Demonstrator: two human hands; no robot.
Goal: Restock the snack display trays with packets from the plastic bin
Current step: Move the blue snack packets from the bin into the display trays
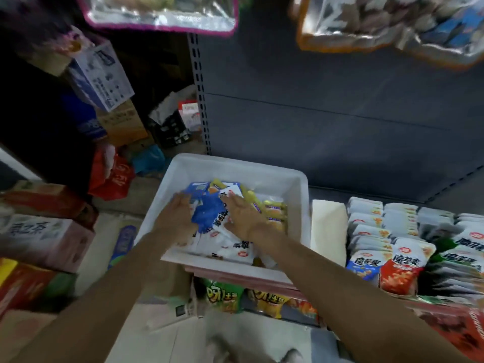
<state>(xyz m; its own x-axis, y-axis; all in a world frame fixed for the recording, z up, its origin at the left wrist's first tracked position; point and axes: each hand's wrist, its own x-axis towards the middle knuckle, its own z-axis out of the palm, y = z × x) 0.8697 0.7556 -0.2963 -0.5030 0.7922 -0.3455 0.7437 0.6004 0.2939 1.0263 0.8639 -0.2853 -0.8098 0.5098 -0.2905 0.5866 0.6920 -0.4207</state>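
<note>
Reaching into white plastic bin (301, 205) at frame centre: two hands. Left hand (175, 218) and right hand (243, 216) lie with fingers straight, flanking blue packet (208, 214) atop heap of white, blue, yellow packets; curl round it not clear. Display trays (416, 244) at right hold standing packet rows, count unclear. One empty cream tray (328, 231) between. Cardboard boxes (44, 239) at left.

Left hand (176, 218), right hand (243, 217) outstretched, flat
</note>
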